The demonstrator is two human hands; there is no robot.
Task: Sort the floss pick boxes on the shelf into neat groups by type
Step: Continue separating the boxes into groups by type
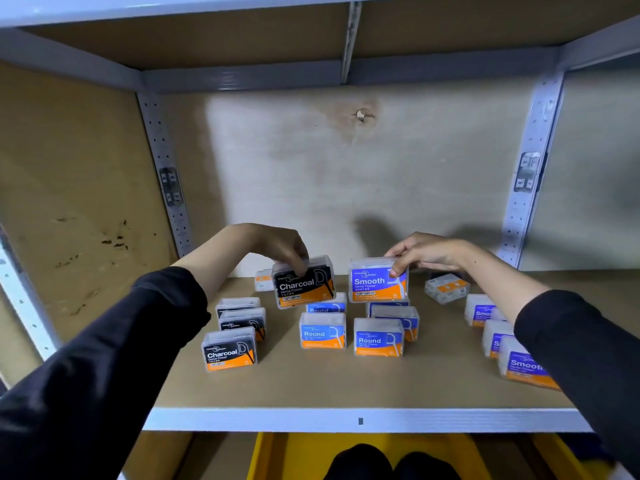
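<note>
The shelf carries three partly formed groups: Charcoal boxes below the left hand, Round boxes between the hands, Smooth boxes under the right forearm. The left hand grips a raised Charcoal box; the right hand grips a raised Smooth box. Two loose boxes behind remain unsorted.

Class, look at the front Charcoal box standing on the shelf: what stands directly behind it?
Behind the front Charcoal box stand two more black boxes in a row. Only their tops and part of one label show; the rest is covered.
</note>
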